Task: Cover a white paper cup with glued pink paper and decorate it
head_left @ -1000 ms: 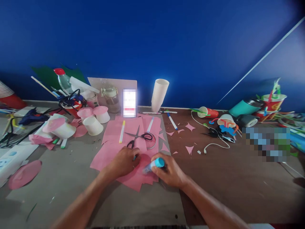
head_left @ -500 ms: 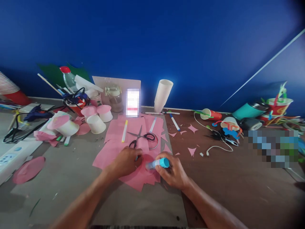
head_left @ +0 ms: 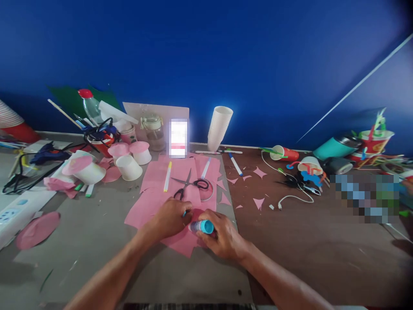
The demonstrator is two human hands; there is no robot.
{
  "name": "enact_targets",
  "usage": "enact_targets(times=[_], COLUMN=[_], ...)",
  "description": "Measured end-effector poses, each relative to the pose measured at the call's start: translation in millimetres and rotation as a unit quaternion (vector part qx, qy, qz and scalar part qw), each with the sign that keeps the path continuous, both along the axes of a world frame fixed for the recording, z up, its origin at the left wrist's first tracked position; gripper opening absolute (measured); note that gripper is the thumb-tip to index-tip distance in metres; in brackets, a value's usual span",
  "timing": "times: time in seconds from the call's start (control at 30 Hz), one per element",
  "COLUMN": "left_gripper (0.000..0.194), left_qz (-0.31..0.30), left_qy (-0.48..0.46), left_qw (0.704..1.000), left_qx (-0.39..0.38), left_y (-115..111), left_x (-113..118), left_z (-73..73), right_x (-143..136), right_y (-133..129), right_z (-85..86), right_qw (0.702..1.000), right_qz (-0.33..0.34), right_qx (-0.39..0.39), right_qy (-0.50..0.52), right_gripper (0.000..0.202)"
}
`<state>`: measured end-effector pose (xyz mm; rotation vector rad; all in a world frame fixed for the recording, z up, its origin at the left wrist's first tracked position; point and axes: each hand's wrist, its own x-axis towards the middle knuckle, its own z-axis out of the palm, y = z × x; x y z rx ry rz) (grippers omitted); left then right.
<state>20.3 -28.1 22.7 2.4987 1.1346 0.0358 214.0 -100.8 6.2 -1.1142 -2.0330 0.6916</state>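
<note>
Moved: the glue stick (head_left: 206,227) has shifted leftward since the earlier frame, closer to the left fingers (head_left: 185,206).
Right fingers (head_left: 209,214): curled closed around the glue stick, the nearer hand to it.
Long axis: blue end towards the right palm, other end leftward over the pink paper (head_left: 150,204).
Left fingers: bent around a small blue piece (head_left: 185,213).
Scissors (head_left: 186,184): just beyond the left fingers.

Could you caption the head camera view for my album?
Right hand grips a blue-ended tube over pink paper, open scissors nearby.
</note>
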Motion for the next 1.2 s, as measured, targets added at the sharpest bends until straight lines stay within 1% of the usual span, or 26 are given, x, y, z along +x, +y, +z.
enact_targets(times=[0.13, 0.2, 0.27, 0.33, 0.4, 0.47, 0.53, 0.63, 0.73, 0.8, 0.87, 0.97, 1.03, 1.13, 1.2], left_gripper=[0.024, 0.025, 0.026, 0.025, 0.022, 0.019, 0.016, 0.016, 0.017, 0.014, 0.014, 0.015, 0.013, 0.023, 0.023], left_qz=[-0.003, 0.003, 0.011, 0.013, 0.013, 0.019, 0.02, 0.014, 0.007, 0.007, 0.003, -0.016, -0.023, -0.015, -0.01], left_qy=[-0.012, -0.019, -0.022, -0.026, -0.03, -0.033, -0.035, -0.046, -0.07, -0.095, -0.124, -0.151, -0.149, -0.126, -0.107], left_qw=[1.0, 1.0, 1.0, 0.999, 0.999, 0.998, 0.998, 0.998, 0.997, 0.995, 0.992, 0.988, 0.989, 0.992, 0.994], left_qx=[-0.002, -0.006, -0.012, -0.024, -0.036, -0.042, -0.043, -0.05, -0.04, -0.021, -0.007, 0.006, 0.013, 0.022, 0.025], left_y=[2.3, 3.1, 3.3, 3.1, 2.7, 2.2, 1.7, 1.0, 0.8, 0.9, 1.1, 1.7, 2.0, 2.0, 1.6], left_x=[-0.9, -1.6, -2.5, -3.3, -4.0, -4.6, -5.0, -5.2, -4.8, -4.6, -4.5, -4.0, -3.0, -1.0, -0.3], left_z=[-1.0, -0.7, 0.5, 2.2, 3.5, 4.2, 4.1, 2.4, -1.3, -4.6, -7.5, -9.4, -8.4, -4.1, -1.0], right_x=[1.4, 7.8, 17.2, 27.1, 34.4, 37.3, 36.1, 30.3, 25.6, 24.3, 23.9, 23.6, 23.3, 23.6, 24.7], right_y=[1.1, 1.0, 1.0, 1.9, 3.7, 5.5, 6.4, 6.0, 5.2, 5.1, 5.0, 4.6, 4.2, 3.9, 4.5], right_z=[-0.1, 2.8, 7.5, 12.7, 16.9, 19.6, 20.7, 20.2, 17.1, 13.9, 10.6, 7.4, 7.1, 8.7, 9.9], right_qw=[1.0, 0.996, 0.987, 0.981, 0.98, 0.982, 0.986, 0.994, 0.999, 1.0, 1.0, 0.999, 0.998, 0.998, 0.998], right_qz=[-0.001, -0.03, -0.08, -0.115, -0.124, -0.114, -0.09, -0.043, -0.012, -0.003, 0.004, 0.018, 0.025, 0.021, 0.012], right_qx=[0.003, 0.007, 0.006, -0.003, -0.006, -0.016, -0.028, -0.036, -0.02, -0.001, 0.017, 0.045, 0.058, 0.057, 0.055], right_qy=[0.031, 0.079, 0.136, 0.157, 0.157, 0.152, 0.14, 0.091, 0.04, 0.021, 0.007, -0.003, -0.005, -0.009, -0.016], right_gripper=[0.011, 0.014, 0.016, 0.014, 0.015, 0.015, 0.014, 0.01, 0.005, 0.005, 0.005, 0.005, 0.004, 0.005, 0.006])
